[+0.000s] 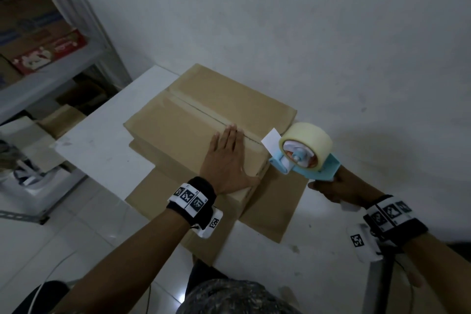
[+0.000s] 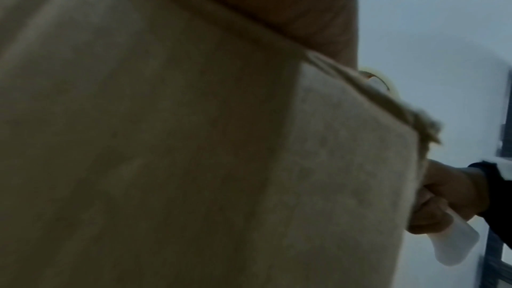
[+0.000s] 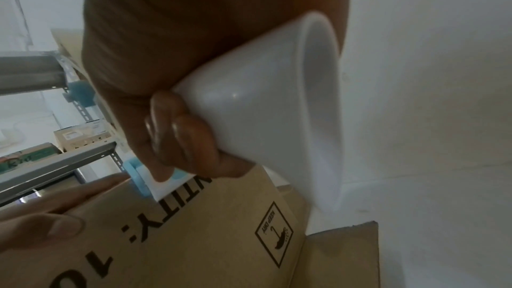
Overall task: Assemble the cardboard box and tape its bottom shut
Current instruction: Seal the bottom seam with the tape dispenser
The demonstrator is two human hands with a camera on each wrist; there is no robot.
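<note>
box [image 1: 204,120]: light, stiff; flaps pinned flat under released left hand [image 1: 226,160] beside seam.
tape dispenser [image 1: 305,158]: handle probably rigid, grasped by right hand [image 1: 336,186].

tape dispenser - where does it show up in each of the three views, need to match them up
Head: the tape dispenser is right of centre, at the near right end of the cardboard box, gripped by the right hand.
Left wrist: only its white handle end and a sliver of the roll show at the right edge, past the box corner.
Right wrist: the white handle fills the centre.
Shared landmark: the cardboard box.
</note>
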